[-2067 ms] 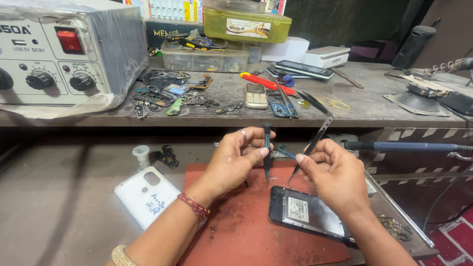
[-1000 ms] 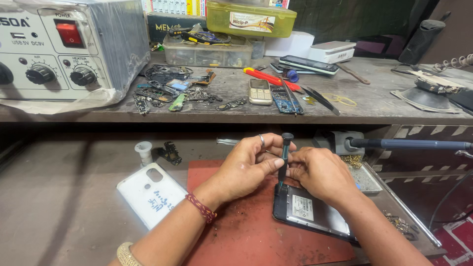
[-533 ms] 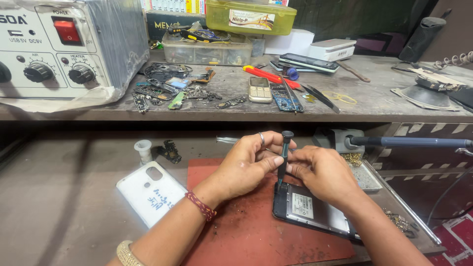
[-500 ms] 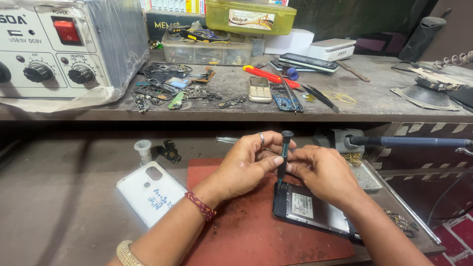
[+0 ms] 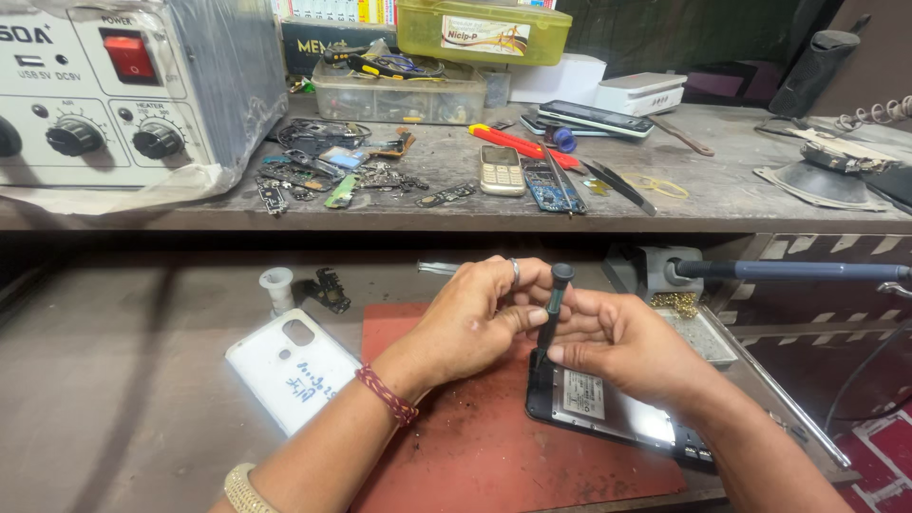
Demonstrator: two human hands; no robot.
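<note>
Both hands meet over the near edge of the tabletop. The left hand has its fingers closed around the upper shaft of a small dark screwdriver, with the thumb pressed against the shaft and a ring on 1 finger. The right hand pinches the lower part of the same screwdriver, its fingers clamped on it just above the tip. The screwdriver stands nearly upright, tilted slightly, with its tip down at the top left corner of an opened phone that lies flat on a red mat. The right hand partly covers the phone.

To the left of the mat lies a white phone back cover, with a small white cap just behind it. On the raised shelf behind sit a grey control unit with a red switch and 2 knobs, a scatter of small phone parts, a little keypad phone, a red-handled tool and a clear plastic box of bits. A soldering iron rests in its stand to the right of the hands.
</note>
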